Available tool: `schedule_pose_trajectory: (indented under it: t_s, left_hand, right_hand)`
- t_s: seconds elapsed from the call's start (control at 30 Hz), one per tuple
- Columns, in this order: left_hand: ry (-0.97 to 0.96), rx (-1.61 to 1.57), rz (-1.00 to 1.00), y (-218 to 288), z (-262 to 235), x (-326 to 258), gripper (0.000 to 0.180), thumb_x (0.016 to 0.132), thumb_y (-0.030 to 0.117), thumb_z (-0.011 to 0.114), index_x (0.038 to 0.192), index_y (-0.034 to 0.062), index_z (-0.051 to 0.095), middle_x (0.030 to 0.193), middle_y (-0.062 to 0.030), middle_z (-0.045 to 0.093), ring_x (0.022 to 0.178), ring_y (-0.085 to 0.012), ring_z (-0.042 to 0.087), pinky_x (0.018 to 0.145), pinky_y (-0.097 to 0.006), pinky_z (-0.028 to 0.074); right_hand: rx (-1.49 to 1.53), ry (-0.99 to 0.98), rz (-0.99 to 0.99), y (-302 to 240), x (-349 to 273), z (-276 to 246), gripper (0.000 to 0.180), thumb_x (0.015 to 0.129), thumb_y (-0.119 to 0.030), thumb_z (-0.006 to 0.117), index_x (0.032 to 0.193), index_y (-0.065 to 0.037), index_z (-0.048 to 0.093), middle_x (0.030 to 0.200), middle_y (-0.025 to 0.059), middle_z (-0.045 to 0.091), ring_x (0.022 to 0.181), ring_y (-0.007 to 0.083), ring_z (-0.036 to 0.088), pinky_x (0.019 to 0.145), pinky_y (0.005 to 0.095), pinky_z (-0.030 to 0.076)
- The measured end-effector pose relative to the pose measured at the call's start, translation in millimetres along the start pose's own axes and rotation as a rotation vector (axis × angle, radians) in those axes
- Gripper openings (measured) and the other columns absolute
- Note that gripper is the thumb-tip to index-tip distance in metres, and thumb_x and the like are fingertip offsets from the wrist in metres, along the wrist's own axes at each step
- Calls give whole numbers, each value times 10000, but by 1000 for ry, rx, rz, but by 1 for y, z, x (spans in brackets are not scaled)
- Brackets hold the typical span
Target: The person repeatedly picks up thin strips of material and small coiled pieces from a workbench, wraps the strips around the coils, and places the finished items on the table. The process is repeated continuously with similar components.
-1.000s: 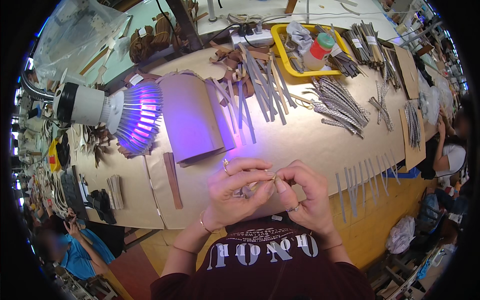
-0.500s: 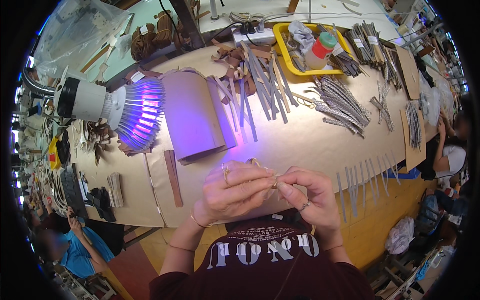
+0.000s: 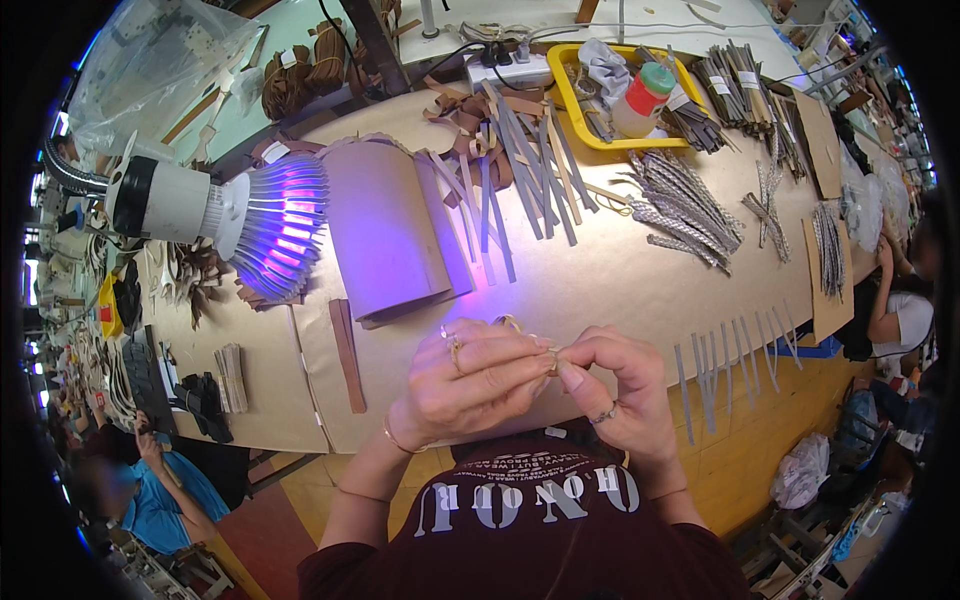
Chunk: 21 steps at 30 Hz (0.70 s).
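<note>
My left hand (image 3: 475,378) and my right hand (image 3: 625,390) meet fingertip to fingertip just above the near edge of the table. Between their pinched thumbs and forefingers is a thin, pale tan strip (image 3: 554,364), mostly hidden by the fingers. A small curled loop (image 3: 508,322) pokes out behind the left fingers; I cannot tell whether it belongs to the same strip. To the right of my hands, several narrow grey strips (image 3: 727,365) hang in a row over the table edge. A brown strip (image 3: 346,355) lies flat to the left.
A lamp with a finned head (image 3: 285,228) glows purple beside a curved brown board (image 3: 385,235). Loose grey strips (image 3: 520,165), braided strips (image 3: 685,210) and a yellow tray (image 3: 572,112) holding a green-lidded jar (image 3: 642,102) lie farther back. People sit at both sides.
Both hands stay nearly in place, fingertips still together. The right thumb and forefinger have shifted very slightly around the pinched strip.
</note>
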<state>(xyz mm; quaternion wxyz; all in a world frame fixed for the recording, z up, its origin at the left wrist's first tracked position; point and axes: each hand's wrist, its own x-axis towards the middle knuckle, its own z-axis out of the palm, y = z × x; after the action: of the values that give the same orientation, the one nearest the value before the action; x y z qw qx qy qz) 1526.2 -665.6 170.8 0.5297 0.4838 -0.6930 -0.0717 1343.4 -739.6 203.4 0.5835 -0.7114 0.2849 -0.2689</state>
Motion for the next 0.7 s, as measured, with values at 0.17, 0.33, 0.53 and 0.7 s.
schedule_pose_trajectory:
  t_s: [0.17, 0.33, 0.53, 0.7]
  left_hand:
    - [1, -11, -22, 0, -1, 0, 268, 676, 0, 795, 923, 86, 737, 978, -16, 701, 799, -173, 680, 668, -297, 528]
    - [-40, 17, -7, -1, -7, 1, 257, 687, 9, 788, 927, 86, 738, 980, -16, 703, 799, -171, 680, 663, -298, 522]
    - [-44, 36, 12, -1, -7, 2, 242, 694, 17, 784, 923, 79, 738, 946, -16, 709, 782, -168, 680, 655, -296, 514]
    - [-1, 32, -42, 4, -2, 3, 227, 684, 9, 786, 894, 72, 730, 936, -23, 708, 768, -179, 677, 648, -296, 510]
  right_hand:
    - [-8, -15, -12, 1, 0, 0, 70, 889, -65, 642, 919, -14, 680, 759, 79, 645, 710, 209, 597, 733, 319, 426]
    - [148, -21, 72, 1, -2, 2, 83, 910, -61, 631, 940, -7, 686, 785, 87, 657, 721, 202, 603, 742, 318, 435]
    - [142, -26, 81, 2, -2, 2, 75, 907, -49, 630, 925, -5, 688, 782, 80, 659, 725, 195, 610, 742, 321, 446]
    - [-12, 8, -23, 3, -1, 3, 61, 889, -52, 647, 916, -10, 682, 774, 68, 656, 705, 201, 611, 748, 323, 427]
